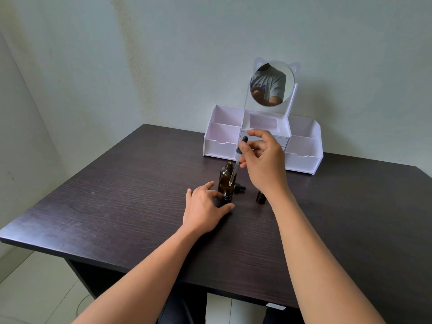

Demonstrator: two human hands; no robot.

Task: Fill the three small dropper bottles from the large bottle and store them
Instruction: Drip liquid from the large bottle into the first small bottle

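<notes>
The right hand (264, 160) is up off the table, pinching a dropper (236, 164) by its black collar between thumb and fingertips. The glass tube slants down and to the left, bulb high and tip low. Below it, the left hand (203, 206) rests on the table (117, 206), with thumb and fingers curled round a small dropper bottle (226, 198) whose mouth is open. Here's the key line-up: the tip hangs in front of the large bottle (225, 177), just above and a touch behind that small mouth, so the drop looks short, down and slightly toward the person. The large bottle stands uncapped, touching or just behind the small one. A loose dropper cap (240, 188) lies beside it, and a second small bottle (260, 197) waits by the right wrist. No third is in sight. The white organiser (304, 160) sits further back.
</notes>
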